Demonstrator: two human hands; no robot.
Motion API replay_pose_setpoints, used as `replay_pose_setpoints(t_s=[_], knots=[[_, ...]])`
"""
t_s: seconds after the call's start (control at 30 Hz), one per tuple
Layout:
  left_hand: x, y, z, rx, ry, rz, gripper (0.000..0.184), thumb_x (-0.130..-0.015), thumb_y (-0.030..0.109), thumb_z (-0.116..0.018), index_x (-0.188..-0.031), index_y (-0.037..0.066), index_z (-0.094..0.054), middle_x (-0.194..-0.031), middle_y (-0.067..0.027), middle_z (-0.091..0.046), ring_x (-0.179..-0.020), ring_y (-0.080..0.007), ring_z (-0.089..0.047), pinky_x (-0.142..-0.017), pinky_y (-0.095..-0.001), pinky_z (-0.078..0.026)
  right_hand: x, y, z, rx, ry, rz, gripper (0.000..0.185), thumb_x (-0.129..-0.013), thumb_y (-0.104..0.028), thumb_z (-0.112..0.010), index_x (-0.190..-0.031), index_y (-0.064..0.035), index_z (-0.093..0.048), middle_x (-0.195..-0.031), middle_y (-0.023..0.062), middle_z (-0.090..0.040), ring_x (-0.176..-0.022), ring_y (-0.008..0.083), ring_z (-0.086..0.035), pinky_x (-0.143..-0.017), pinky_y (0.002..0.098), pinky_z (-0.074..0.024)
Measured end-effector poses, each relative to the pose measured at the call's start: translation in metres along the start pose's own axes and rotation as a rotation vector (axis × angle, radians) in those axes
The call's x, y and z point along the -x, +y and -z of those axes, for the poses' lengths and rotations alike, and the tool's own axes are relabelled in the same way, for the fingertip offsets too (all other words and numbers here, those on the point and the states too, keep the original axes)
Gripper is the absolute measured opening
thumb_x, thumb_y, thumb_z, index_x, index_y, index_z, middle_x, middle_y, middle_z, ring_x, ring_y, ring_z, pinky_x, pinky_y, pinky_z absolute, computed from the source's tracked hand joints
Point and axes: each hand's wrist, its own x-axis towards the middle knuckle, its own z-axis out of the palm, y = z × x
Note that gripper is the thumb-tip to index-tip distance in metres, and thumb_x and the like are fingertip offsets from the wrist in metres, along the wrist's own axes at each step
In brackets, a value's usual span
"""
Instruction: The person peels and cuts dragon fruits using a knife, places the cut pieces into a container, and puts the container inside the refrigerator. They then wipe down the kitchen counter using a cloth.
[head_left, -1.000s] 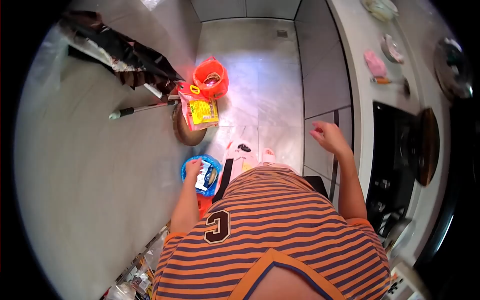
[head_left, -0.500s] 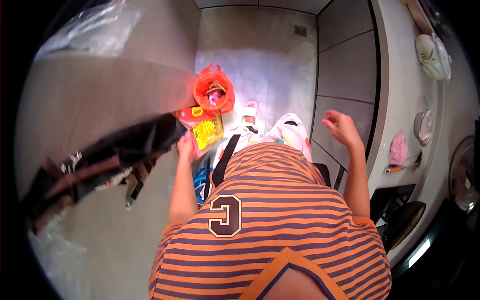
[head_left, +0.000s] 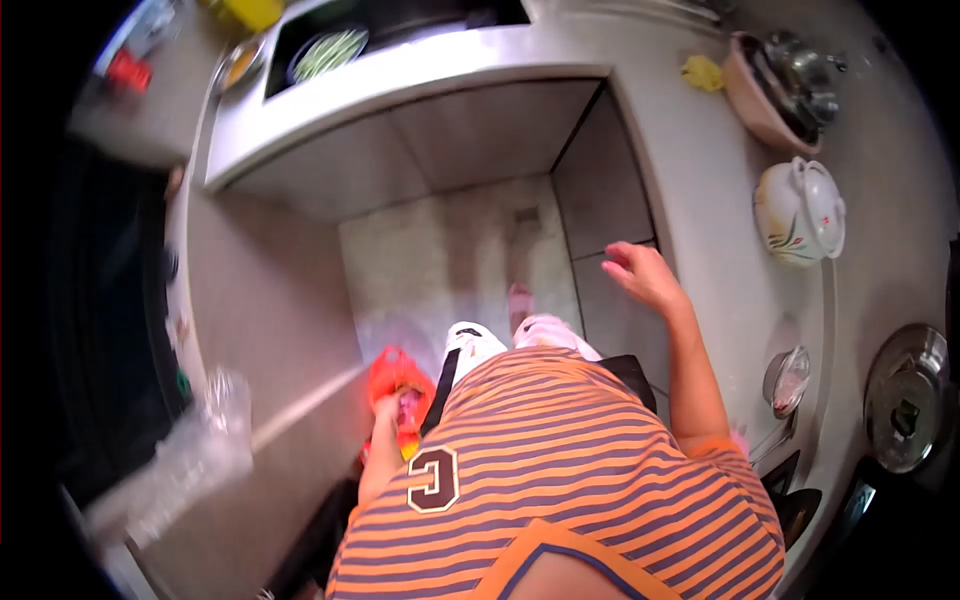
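Observation:
Low at the left, my left hand (head_left: pixel 386 408) hangs over the red bag-lined bin (head_left: pixel 395 368); it overlaps the bin's near side, and its fingers are too blurred to read. My right hand (head_left: pixel 638 272) is raised beside the grey cabinet front (head_left: pixel 610 200), fingers loosely bent and apart, with nothing in it. A lidded white pot (head_left: pixel 797 212) with a leaf pattern stands on the right counter, beyond my right hand.
Ahead, a dish of green vegetables (head_left: pixel 328 54) sits by a dark cooktop. A pink basin (head_left: pixel 755 95), a small glass bowl (head_left: pixel 787 382) and a round glass lid (head_left: pixel 905 400) lie along the right counter. Clear plastic (head_left: pixel 205 430) is at the left.
The view has swung forward, bringing the far counter into sight. The yellow packet and blue-lined bin have mostly passed out of view, and my left hand has moved from beside the packet to the red bin.

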Motion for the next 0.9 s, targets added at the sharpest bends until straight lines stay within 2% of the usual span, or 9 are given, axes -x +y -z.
replay_pose_setpoints(t_s=[0.03, 0.1, 0.23, 0.37, 0.57, 0.63, 0.73, 0.8, 0.9], knots=[[0.022, 0.032, -0.004, -0.076, 0.049, 0.212, 0.021, -0.070, 0.018, -0.071, -0.085, 0.009, -0.060, -0.061, -0.0039, -0.055, -0.045, -0.0168, -0.052, -0.040, -0.0322, -0.043, -0.023, -0.005, 0.019, 0.031, 0.030, -0.013, 0.034, -0.080, -0.028, -0.062, -0.103, -0.0019, -0.060, -0.095, 0.0162, -0.064, -0.092, 0.0309, -0.060, -0.079, 0.0396, -0.0464], [-0.001, 0.062, -0.003, 0.003, 0.005, 0.178, 0.011, -0.082, 0.016, -0.054, -0.085, 0.007, -0.059, -0.065, -0.0052, -0.058, -0.050, -0.0168, -0.055, -0.040, -0.0325, -0.044, -0.068, -0.003, 0.046, 0.101, 0.149, 0.013, 0.035, -0.080, -0.028, -0.061, -0.103, -0.0022, -0.060, -0.095, 0.0163, -0.063, -0.091, 0.0315, -0.059, -0.079, 0.0394, -0.0465], [-0.003, 0.207, -0.027, 0.216, 0.032, -0.200, 0.010, -0.088, 0.014, -0.052, -0.092, 0.005, -0.057, -0.073, -0.0052, -0.060, -0.054, -0.0129, -0.057, -0.042, -0.0242, -0.045, -0.163, -0.018, 0.093, 0.060, 0.202, 0.024, 0.036, -0.080, -0.029, -0.061, -0.103, -0.0024, -0.060, -0.097, 0.0156, -0.063, -0.090, 0.0320, -0.059, -0.079, 0.0389, -0.0464], [-0.013, 0.399, -0.050, 0.316, 0.115, -0.871, 0.011, -0.089, 0.013, -0.053, -0.094, 0.005, -0.057, -0.077, -0.0040, -0.060, -0.061, -0.0095, -0.055, -0.048, -0.0201, -0.043, -0.237, -0.022, 0.114, -0.008, 0.352, 0.016, 0.036, -0.079, -0.029, -0.061, -0.104, -0.0024, -0.060, -0.098, 0.0153, -0.063, -0.090, 0.0313, -0.060, -0.079, 0.0387, -0.0467], [-0.008, 0.634, -0.070, 0.224, 0.019, -1.074, 0.017, -0.089, 0.016, -0.055, -0.099, 0.003, -0.059, -0.085, -0.0047, -0.062, -0.071, -0.0105, -0.058, -0.058, -0.0217, -0.047, -0.305, -0.034, 0.129, -0.144, 0.434, -0.069, 0.037, -0.077, -0.030, -0.063, -0.103, -0.0040, -0.062, -0.093, 0.0150, -0.065, -0.086, 0.0276, -0.062, -0.077, 0.0356, -0.0480], [-0.018, 0.673, -0.083, 0.114, -0.032, -1.143, 0.019, -0.088, 0.019, -0.058, -0.098, 0.004, -0.060, -0.085, -0.0043, -0.062, -0.072, -0.0109, -0.059, -0.058, -0.0230, -0.048, -0.320, -0.013, 0.131, -0.185, 0.537, -0.090, 0.036, -0.075, -0.030, -0.066, -0.102, -0.0054, -0.062, -0.089, 0.0143, -0.066, -0.082, 0.0273, -0.063, -0.076, 0.0355, -0.0491], [-0.033, 0.697, -0.102, 0.054, -0.140, -1.124, 0.016, -0.088, 0.018, -0.058, -0.097, 0.004, -0.060, -0.084, -0.0032, -0.062, -0.070, -0.0098, -0.058, -0.057, -0.0219, -0.047, -0.334, 0.051, 0.166, 0.086, 0.767, -0.102, 0.048, -0.077, -0.031, -0.066, -0.115, -0.0046, -0.054, -0.116, 0.0166, -0.054, -0.108, 0.0294, -0.052, -0.089, 0.0363, -0.0424], [-0.045, 0.695, -0.120, 0.038, -0.193, -1.099, 0.012, -0.087, 0.013, -0.058, -0.094, 0.003, -0.061, -0.079, -0.0010, -0.060, -0.067, -0.0056, -0.052, -0.058, -0.0194, -0.043, -0.344, 0.105, 0.213, 0.170, 0.927, -0.151, 0.045, -0.078, -0.033, -0.064, -0.110, -0.0030, -0.056, -0.112, 0.0183, -0.055, -0.103, 0.0334, -0.053, -0.087, 0.0383, -0.0431], [-0.042, 0.680, -0.143, -0.128, 0.168, -1.340, 0.011, -0.083, 0.007, -0.058, -0.090, 0.000, -0.060, -0.077, -0.0057, -0.060, -0.071, -0.0134, -0.055, -0.066, -0.0256, -0.046, -0.373, 0.207, 0.269, 0.249, 0.866, -0.419, 0.039, -0.081, -0.034, -0.059, -0.105, -0.0039, -0.057, -0.107, 0.0187, -0.056, -0.099, 0.0352, -0.053, -0.084, 0.0427, -0.0436]])
